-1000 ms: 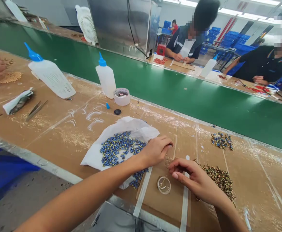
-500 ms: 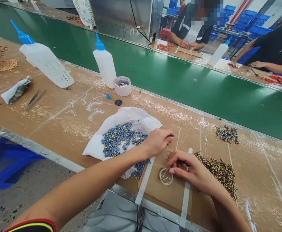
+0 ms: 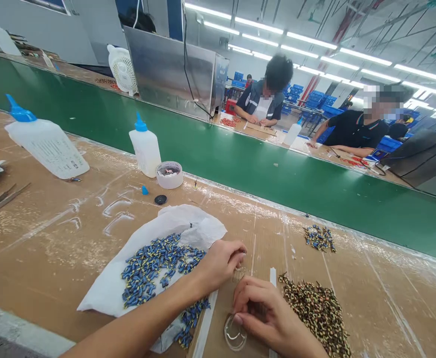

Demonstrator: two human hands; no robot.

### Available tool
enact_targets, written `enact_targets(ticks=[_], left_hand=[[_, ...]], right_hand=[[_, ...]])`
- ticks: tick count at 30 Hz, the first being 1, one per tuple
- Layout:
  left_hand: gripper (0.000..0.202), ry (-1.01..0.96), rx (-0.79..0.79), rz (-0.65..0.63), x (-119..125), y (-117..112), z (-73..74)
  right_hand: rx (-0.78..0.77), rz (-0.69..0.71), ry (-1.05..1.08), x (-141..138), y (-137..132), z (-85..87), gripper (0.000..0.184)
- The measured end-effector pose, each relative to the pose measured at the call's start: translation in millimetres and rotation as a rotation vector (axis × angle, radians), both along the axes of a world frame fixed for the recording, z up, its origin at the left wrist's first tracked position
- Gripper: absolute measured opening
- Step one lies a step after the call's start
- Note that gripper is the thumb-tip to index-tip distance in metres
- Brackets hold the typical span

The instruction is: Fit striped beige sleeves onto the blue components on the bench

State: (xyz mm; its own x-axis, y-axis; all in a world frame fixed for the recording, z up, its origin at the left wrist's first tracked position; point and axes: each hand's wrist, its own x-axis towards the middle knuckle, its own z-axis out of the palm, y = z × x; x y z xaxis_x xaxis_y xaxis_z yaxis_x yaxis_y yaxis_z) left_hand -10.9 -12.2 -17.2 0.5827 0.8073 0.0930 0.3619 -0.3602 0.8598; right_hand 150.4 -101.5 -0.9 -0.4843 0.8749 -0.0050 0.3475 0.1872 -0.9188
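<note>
My left hand (image 3: 223,263) is closed in a pinch beside the white sheet (image 3: 106,278); whatever its fingertips hold is too small to make out. On that sheet lies a heap of small blue and yellow pieces (image 3: 143,273), some spilling past its near right edge. My right hand (image 3: 265,311) pinches a thin stick, now mostly hidden by the fingers, at the rim of a small clear round dish (image 3: 235,343). To its right rests a pile of small dark brown, green and yellow pieces (image 3: 320,313).
Behind my hands runs a green conveyor belt (image 3: 218,159). White bottles (image 3: 147,154) with blue nozzles, a tape roll (image 3: 169,175), a black cap (image 3: 161,200) and tweezers (image 3: 5,199) lie left. A smaller blue-yellow heap (image 3: 319,238) sits right. Two people (image 3: 265,99) work across the belt.
The view has tilted up and shifted right, so the table things appear lower and farther left. Both hands keep nearly the same pinches; the stick over the dish shows less than before.
</note>
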Motion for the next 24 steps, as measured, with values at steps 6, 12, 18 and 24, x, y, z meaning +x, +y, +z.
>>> enact_targets(ticks=[6, 12, 18, 24], left_hand=[[0.022, -0.012, -0.026, -0.007, -1, 2, -0.2], [0.022, 0.014, -0.028, 0.002, -1, 4, 1.3], [0.021, -0.011, -0.084, -0.012, -1, 6, 4.8], [0.020, -0.021, -0.063, -0.019, -3, 8, 4.1]], right_hand=[[0.012, 0.069, 0.051, 4, 7, -12.6, 0.019], [-0.014, 0.058, 0.073, 8, 8, -12.5, 0.025], [-0.058, 0.026, 0.109, 6, 11, -10.5, 0.030], [-0.133, -0.034, 0.121, 6, 10, -8.3, 0.026]])
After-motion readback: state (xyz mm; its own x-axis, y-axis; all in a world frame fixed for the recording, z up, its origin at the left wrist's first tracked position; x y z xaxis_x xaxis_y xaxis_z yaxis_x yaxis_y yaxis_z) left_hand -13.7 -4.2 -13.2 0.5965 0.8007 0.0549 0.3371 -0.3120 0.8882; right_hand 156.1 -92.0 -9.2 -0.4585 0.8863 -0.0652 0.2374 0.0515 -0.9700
